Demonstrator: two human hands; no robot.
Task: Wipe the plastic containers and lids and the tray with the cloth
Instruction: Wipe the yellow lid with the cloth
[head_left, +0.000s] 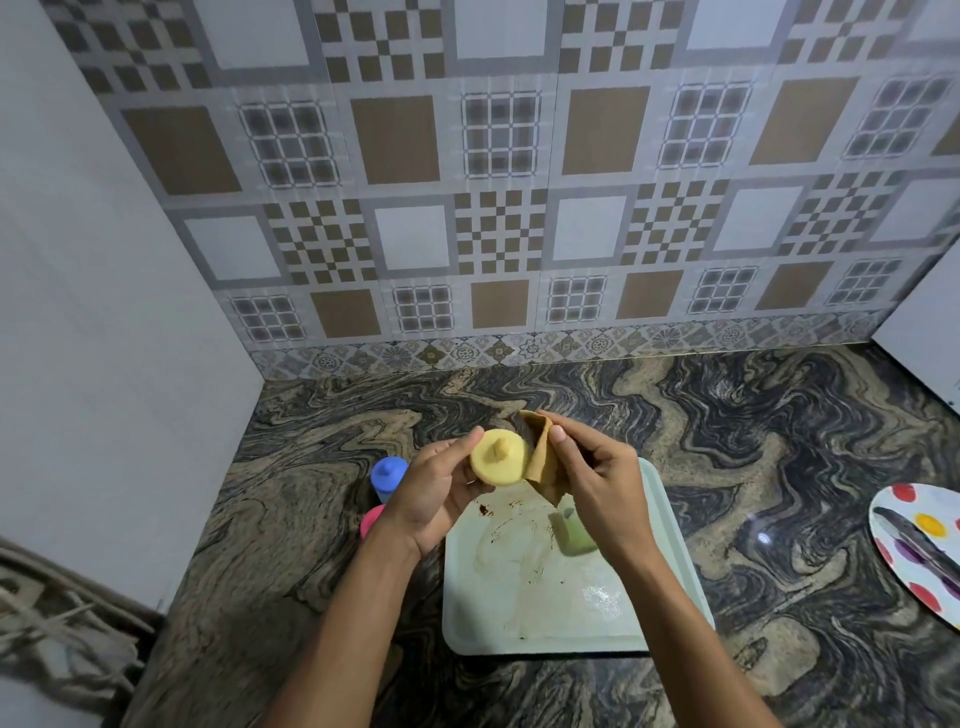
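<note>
The tray (519, 623) lies nearest on the bench (753, 441), smeared brown, with a green container (574, 535) standing on it. Above it the left hand (431, 493) pinches the yellow lid (500, 460) by its edge, and the right hand (597, 478) pinches the cloth (543, 457) against the lid's side. A hard rub could probably pop the lid loose onto the smears or the container. The cloth's hanging corner might drag through the dirt and carry it back.

Spotted plate (935, 501) at right, marbled counter (779, 441) — tiled wall (498, 218)
</note>
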